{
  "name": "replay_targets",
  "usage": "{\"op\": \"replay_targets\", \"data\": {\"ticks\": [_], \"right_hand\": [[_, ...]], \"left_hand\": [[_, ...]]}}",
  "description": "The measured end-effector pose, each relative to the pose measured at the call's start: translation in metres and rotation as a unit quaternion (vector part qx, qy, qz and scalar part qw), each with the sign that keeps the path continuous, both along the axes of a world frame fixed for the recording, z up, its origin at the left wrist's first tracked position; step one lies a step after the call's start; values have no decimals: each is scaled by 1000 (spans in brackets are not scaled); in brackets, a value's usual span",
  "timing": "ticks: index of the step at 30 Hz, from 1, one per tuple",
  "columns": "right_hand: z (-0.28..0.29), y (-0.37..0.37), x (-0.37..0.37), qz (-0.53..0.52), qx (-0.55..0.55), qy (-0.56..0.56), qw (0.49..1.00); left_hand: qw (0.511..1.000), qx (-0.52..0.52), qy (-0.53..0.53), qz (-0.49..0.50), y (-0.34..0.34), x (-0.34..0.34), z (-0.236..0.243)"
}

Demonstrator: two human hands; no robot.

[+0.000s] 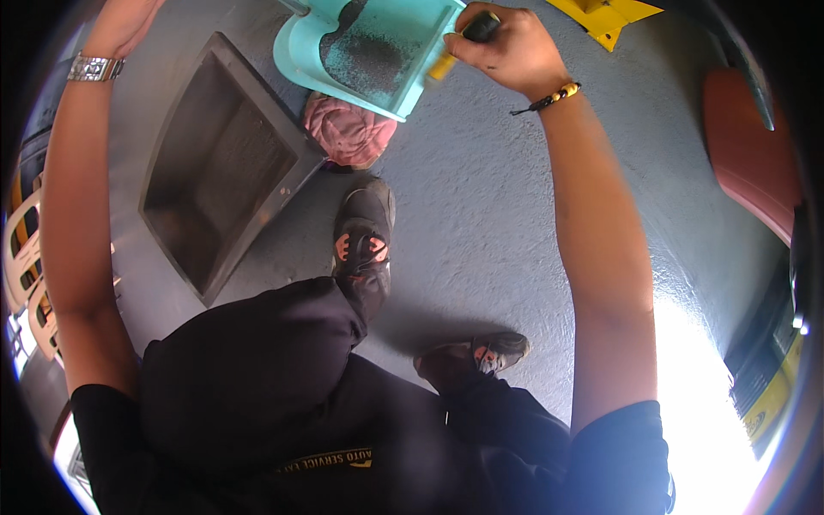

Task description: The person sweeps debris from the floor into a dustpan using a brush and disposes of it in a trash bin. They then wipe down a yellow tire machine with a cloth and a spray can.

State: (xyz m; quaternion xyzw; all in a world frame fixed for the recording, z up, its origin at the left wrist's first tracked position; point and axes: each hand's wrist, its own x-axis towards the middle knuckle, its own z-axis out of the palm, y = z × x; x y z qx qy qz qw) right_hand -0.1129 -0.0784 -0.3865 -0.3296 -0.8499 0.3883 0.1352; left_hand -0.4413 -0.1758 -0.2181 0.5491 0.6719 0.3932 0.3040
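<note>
A turquoise dustpan point(300, 53) with dark grit spread across its floor is at the top centre, its handle running out past the upper edge. My right hand point(515, 51) is closed around a small tool with a black handle end point(481, 27) and a blurred yellow part point(442, 67), right beside the dustpan's open lip. At the upper left my left hand point(127, 26) is cut off by the picture's edge. Its fingers are out of sight, so what it holds does not show. A crumpled pink cloth bundle point(350, 133) lies partly under the dustpan.
A dark rectangular bin point(219, 172) with an open hollow stands left of the cloth. My shoes point(365, 223) are on the grey floor point(481, 197). A yellow object point(608, 19) is at the top right, a reddish panel point(747, 146) at the right, and pale chairs point(24, 257) at the left.
</note>
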Motion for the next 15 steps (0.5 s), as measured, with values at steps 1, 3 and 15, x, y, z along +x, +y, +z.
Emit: {"op": "replay_targets", "data": {"ticks": [1,3,15], "right_hand": [[-3,-2,-1,12,62,-32,998],[-18,-3,-7,38,185,-93,978],[-21,2,-5,6,4,118,993]], "left_hand": [[1000,2,-6,3,1,0,-2],[1000,9,-15,9,4,-1,-5],[999,34,-6,-7,1,-4,-10]]}}
